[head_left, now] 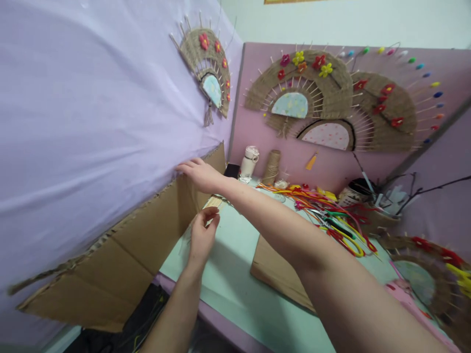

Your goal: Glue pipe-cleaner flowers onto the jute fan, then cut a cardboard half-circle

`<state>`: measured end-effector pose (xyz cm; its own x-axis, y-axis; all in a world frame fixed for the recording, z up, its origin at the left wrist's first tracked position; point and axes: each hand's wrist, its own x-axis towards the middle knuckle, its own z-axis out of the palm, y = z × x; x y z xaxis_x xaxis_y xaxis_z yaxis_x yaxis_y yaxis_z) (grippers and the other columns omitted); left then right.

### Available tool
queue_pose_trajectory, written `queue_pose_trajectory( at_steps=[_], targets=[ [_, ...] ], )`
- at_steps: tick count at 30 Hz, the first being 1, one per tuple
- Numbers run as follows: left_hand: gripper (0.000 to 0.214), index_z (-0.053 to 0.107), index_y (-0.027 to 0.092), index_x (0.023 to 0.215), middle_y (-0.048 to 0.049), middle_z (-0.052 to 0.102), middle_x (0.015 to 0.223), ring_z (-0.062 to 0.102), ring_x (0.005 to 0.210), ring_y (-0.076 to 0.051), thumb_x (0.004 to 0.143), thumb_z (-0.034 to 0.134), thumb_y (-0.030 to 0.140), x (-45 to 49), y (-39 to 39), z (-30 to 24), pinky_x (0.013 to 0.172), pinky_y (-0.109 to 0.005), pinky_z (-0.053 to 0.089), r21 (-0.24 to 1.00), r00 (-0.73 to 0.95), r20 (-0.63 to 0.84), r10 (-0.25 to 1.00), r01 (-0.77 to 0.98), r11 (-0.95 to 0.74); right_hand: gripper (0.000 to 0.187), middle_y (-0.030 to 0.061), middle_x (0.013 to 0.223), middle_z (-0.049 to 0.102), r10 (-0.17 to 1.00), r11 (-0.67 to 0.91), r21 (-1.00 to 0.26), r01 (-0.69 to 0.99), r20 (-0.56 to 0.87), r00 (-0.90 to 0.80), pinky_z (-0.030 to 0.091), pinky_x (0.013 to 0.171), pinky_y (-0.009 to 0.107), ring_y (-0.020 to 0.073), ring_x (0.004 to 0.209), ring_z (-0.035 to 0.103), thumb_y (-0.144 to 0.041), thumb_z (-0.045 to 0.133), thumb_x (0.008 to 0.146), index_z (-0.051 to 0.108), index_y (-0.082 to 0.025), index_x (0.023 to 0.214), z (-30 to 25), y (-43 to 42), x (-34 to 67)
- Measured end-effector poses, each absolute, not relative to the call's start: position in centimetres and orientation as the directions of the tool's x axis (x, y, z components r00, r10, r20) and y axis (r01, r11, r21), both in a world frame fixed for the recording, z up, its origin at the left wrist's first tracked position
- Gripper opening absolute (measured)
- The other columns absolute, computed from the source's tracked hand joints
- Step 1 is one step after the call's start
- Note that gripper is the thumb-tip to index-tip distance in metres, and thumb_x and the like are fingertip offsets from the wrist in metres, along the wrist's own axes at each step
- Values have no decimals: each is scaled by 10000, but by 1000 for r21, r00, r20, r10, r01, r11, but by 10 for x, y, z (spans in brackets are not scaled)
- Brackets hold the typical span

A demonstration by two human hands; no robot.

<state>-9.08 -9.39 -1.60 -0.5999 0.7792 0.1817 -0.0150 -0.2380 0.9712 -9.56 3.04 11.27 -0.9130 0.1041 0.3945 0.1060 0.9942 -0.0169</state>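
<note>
My right arm reaches across from the right. My right hand (201, 175) is at the top edge of a tall brown cardboard sheet (121, 255), its fingers over that edge; its thumb side is partly hidden. The cardboard leans along the lilac cloth wall on the left. Lower down, my left hand (203, 233) is held above the pale green table, fingers curved and thumb apart from them, with nothing visible between. Just beyond its fingertips lies a small bundle of thin pale sticks (215, 201), partly covered by my hands.
A folded brown cardboard piece (275, 274) lies mid-table. Behind are a white bottle (249, 162), a twine cone (272, 166), coloured pipe cleaners (294, 191) and scissors (344, 228). A cup of branches (382, 211) stands right. Woven fans (340, 93) hang on the back wall.
</note>
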Motion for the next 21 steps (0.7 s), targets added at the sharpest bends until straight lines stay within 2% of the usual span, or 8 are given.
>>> queue_pose_trajectory(
  at_steps=[2,4,8,10,13,16,21],
  targets=[
    [328,586,220,1034,-93,653,1111,628,1012,-209,745,669,350,-93,-96,-14,816,-333,505,934,-564,74,822,-250,-255,400,94,1152,586,99,992,40,120,346,-933,383,932,410,258,1102,433,34,450,774,565,-151,1109,112,36,-100],
    [401,569,235,1096,-102,644,1166,626,1055,-223,750,675,408,-95,-103,-6,851,-359,503,834,-485,17,874,-476,-280,298,89,1041,620,100,987,84,137,348,-932,381,911,416,264,1046,462,4,472,768,600,-154,986,114,36,-92],
    [489,577,278,1113,-103,602,1269,582,1164,-268,706,705,518,-90,-116,14,960,-415,468,611,-359,18,933,-735,-294,218,22,879,651,59,997,37,74,313,-948,294,1007,433,211,950,538,-24,493,776,609,-194,847,117,35,-61],
    [483,594,288,1072,-99,594,1272,566,1187,-281,683,713,549,-83,-116,24,990,-425,454,524,-327,-18,945,-808,-269,191,4,853,657,56,998,-24,51,299,-953,272,1029,427,190,919,567,-51,501,803,609,-206,835,115,38,-47],
    [426,622,290,1004,-90,586,1251,562,1191,-280,690,696,568,-72,-110,36,995,-409,450,428,-317,-111,942,-870,-243,185,5,837,662,46,994,-106,20,255,-966,324,996,407,179,875,585,-70,500,820,613,-215,840,111,42,-33],
    [395,619,279,1064,-78,570,1267,528,1231,-262,764,641,536,-64,-105,46,1022,-386,420,362,-324,-151,934,-897,-253,184,28,822,658,62,986,-165,28,201,-978,400,914,390,188,856,580,-62,512,801,623,-203,840,113,42,-26],
    [344,603,241,1108,-76,577,1278,504,1258,-236,862,546,475,-61,-107,58,1047,-366,393,274,-361,-164,918,-911,-310,373,51,1028,678,105,946,-305,109,-29,-994,469,881,338,184,971,610,-27,505,726,645,-194,1029,137,41,-19]
  ],
)
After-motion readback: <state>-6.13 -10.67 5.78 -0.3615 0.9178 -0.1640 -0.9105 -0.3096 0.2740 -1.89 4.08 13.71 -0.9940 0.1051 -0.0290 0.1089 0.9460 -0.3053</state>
